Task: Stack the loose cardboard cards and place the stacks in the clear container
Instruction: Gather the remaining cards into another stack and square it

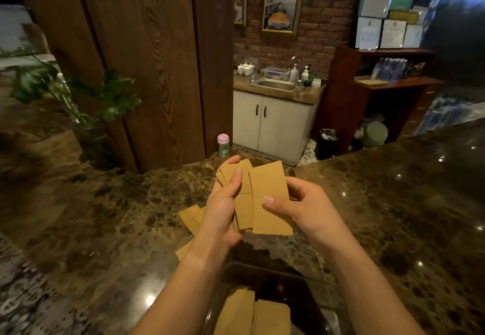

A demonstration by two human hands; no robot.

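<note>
- Clear container (333, 316) sitting at six o'clock, holding two card stacks (252, 313).
- Left hand (223, 203) clamping a fanned bunch of cards (242, 177).
- Right hand (301, 203) pinching one card (270, 198); loose cards (190, 217) lying at nine o'clock.

This looks like a tea shop or small cafe. A shiny brown marble counter (393, 203) runs in front. Behind it sit a small steel sink (277, 86), white teacups (245, 68), a red brick wall (325, 19), and framed paper certificates (388, 32).
</note>
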